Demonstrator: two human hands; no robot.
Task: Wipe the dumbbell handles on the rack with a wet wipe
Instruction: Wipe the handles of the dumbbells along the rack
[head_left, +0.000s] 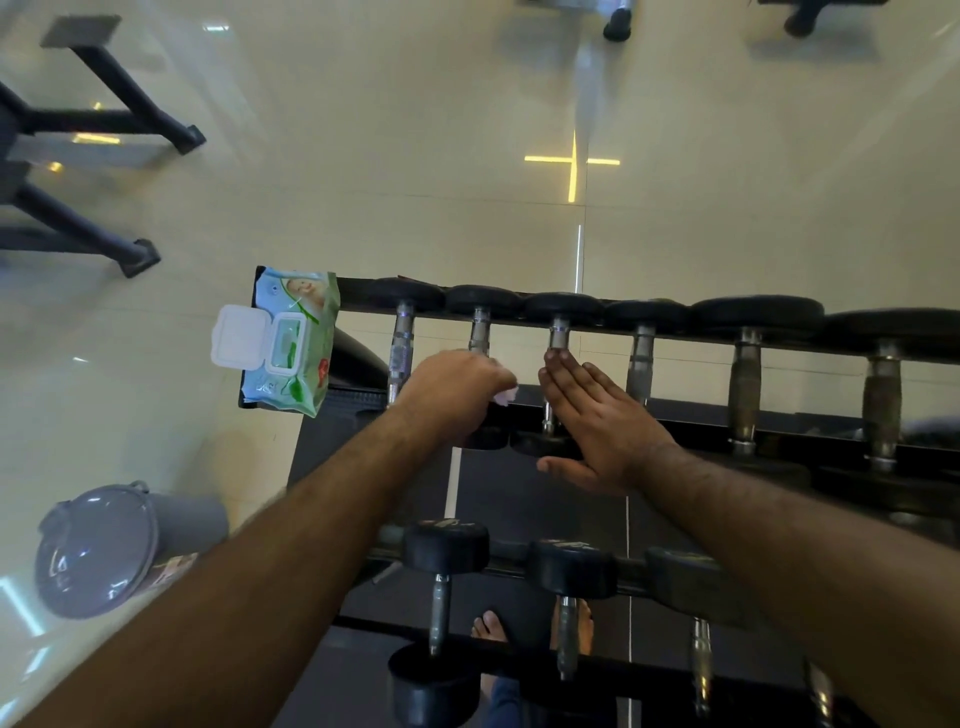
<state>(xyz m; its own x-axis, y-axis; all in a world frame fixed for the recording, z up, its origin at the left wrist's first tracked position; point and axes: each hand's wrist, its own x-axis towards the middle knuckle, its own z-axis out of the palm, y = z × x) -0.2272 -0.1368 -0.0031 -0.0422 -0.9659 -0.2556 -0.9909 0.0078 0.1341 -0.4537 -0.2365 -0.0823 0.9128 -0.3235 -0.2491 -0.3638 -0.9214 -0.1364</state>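
A black dumbbell rack (685, 332) holds several dumbbells with chrome handles on its top tier. My left hand (452, 389) grips a white wet wipe (505, 395) wrapped round the second dumbbell handle (479, 330) from the left. My right hand (602, 421) lies flat with straight fingers over the third dumbbell handle (559, 332), fingertips touching it. The leftmost handle (401, 348) is bare. A lower tier (519, 654) carries more dumbbells.
An opened pack of wet wipes (291, 343) sits on the rack's left end, lid flipped out. A grey lidded bin (98, 551) stands on the floor at lower left. Black bench legs (104, 124) are at upper left. My bare feet (488, 629) show beneath the rack.
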